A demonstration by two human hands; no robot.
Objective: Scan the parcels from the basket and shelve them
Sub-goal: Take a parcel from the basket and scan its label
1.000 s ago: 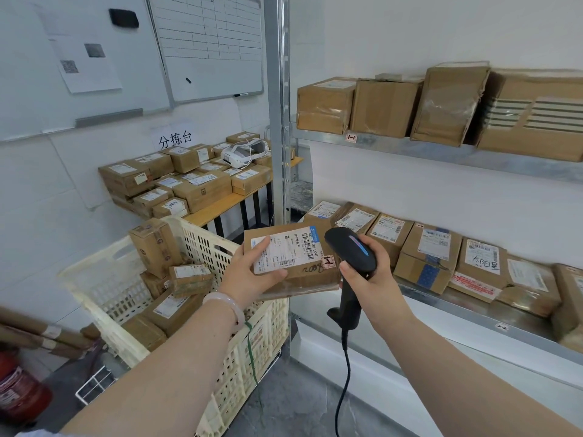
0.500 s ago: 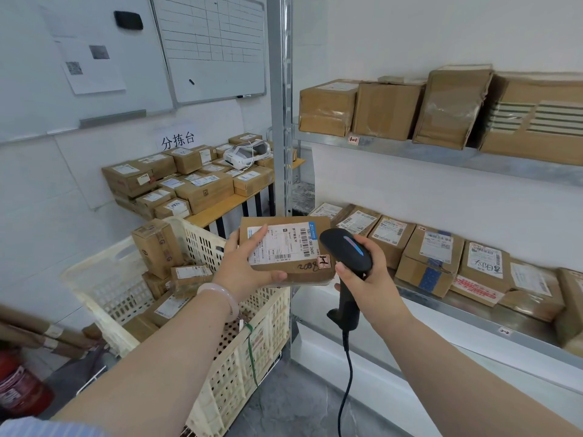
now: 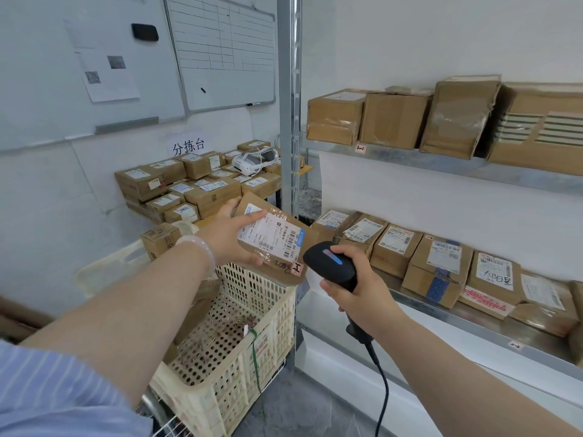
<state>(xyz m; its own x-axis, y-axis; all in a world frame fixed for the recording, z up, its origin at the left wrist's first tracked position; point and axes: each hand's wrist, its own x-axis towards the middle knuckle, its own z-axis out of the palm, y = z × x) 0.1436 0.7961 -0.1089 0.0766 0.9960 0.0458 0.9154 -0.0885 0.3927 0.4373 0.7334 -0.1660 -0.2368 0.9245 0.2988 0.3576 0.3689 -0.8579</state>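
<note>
Metal shelving (image 3: pixel 410 159) is carrying rows of brown boxes on two levels, its upper edge wearing a tag (image 3: pixel 360 148) reading "1-1". A cream perforated basket (image 3: pixel 271 310) is standing just left of it. Above the basket, the left hand (image 3: pixel 227 238) is gripping a flat brown parcel (image 3: pixel 271 234), barcode label facing up and tilted. The right hand (image 3: pixel 362 298) is clenching a black corded scanner (image 3: pixel 329 266) just beside the parcel's lower corner. A wall sign (image 3: pixel 188 146) is showing "分拣台".
</note>
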